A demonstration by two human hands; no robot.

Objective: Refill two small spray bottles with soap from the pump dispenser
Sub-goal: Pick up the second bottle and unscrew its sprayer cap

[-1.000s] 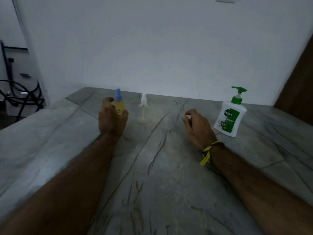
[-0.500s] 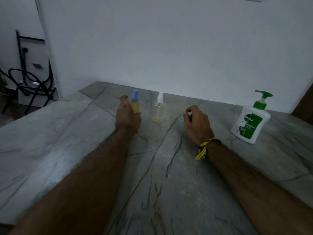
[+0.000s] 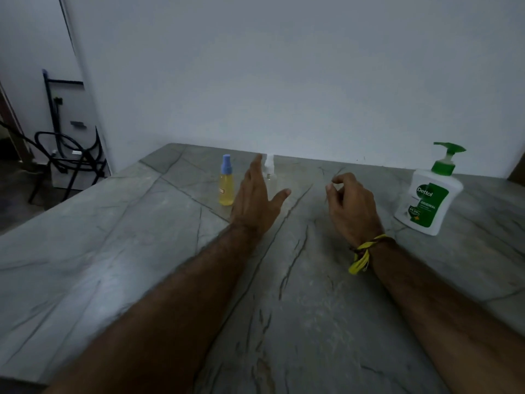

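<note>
Nearest us, our two forearms stretch out over the grey stone counter, a yellow thread tied at the right wrist. Further out, our right hand hovers with its fingers loosely curled and thumb near the forefinger, holding nothing; it sits between the bottles and the pump dispenser, probably ready to go either way. Our left hand is spread, fingers straight and thumb splayed, reaching at the clear spray bottle, which it partly covers; we cannot tell whether it touches it. Just to the left stands the yellow spray bottle with its blue cap, upright and free, apart from the hand. The dispenser stands well off to the right, its green pump untouched. We judge the refilling not yet begun: both bottles still wear their tops, and the open left hand looks set to take the clear one first.
</note>
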